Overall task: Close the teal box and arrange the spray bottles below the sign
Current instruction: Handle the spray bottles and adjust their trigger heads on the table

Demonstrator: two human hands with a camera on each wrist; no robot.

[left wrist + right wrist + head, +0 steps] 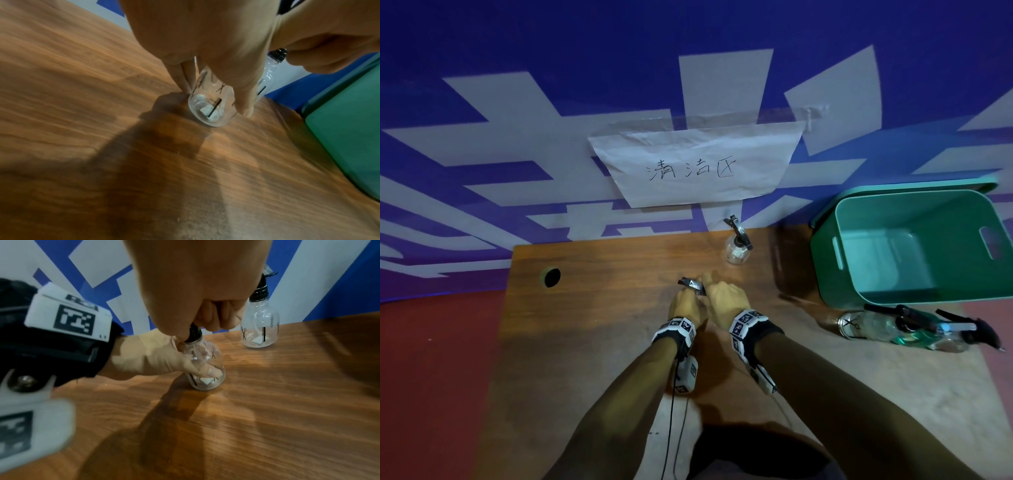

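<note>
A small clear spray bottle (205,369) stands on the wooden table (602,308) in the middle, its black trigger head (691,284) showing above my hands. My left hand (686,305) grips its glass body (211,110). My right hand (726,298) grips its black neck (193,334) from above. A second clear spray bottle (736,246) stands upright near the wall, below the paper sign (695,168). Two more bottles (914,327) lie on their sides in front of the teal box (907,246), which is open with its lid (914,186) behind it.
A round cable hole (552,277) sits at the table's far left. The blue and white wall (517,120) stands right behind the table. The teal box fills the table's far right corner.
</note>
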